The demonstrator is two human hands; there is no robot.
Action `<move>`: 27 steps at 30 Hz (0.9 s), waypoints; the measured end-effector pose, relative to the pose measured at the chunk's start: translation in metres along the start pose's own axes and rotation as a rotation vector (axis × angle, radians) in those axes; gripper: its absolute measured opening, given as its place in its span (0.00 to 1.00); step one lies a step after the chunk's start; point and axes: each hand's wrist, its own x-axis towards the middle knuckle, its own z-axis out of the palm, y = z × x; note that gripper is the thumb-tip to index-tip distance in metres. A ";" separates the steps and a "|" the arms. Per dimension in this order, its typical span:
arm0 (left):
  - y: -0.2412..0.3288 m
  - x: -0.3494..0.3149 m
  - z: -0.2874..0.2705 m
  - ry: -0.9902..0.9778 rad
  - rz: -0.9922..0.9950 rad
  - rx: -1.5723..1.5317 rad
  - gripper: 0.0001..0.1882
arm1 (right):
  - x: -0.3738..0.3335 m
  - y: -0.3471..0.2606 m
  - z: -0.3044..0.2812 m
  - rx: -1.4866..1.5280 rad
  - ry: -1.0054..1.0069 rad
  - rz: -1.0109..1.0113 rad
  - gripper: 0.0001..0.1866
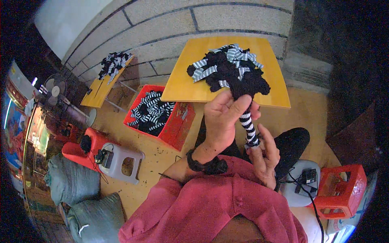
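A black-and-white striped strip [248, 127] is held taut in front of a yellow table [182, 87] piled with similar pieces [231, 71], its top gripped by the left hand [221, 119], its lower end pinched by the right hand [265, 156], apparently for stretching.

the top of the striped piece [247, 123] vanishes behind the fingers of the left hand [222, 117], so how it joins the black pile [231, 71] on the desk [182, 85] cannot be told. its lower end is covered by the right hand [265, 156]. the red crate [178, 125] is partly under the desk. the far pile [113, 62] is too small to make out.
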 end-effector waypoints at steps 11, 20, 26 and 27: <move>0.004 0.002 -0.006 -0.115 -0.019 0.077 0.13 | 0.009 -0.012 -0.001 0.768 -0.132 0.436 0.24; 0.010 0.017 -0.007 -0.023 0.050 0.080 0.17 | 0.006 0.004 0.002 0.231 -0.147 0.131 0.26; -0.005 0.018 -0.022 -0.050 -0.030 0.038 0.18 | 0.010 -0.003 0.008 -0.104 -0.071 -0.004 0.28; -0.007 0.019 -0.024 -0.065 -0.029 0.051 0.18 | 0.011 -0.003 0.008 -0.008 -0.102 0.055 0.27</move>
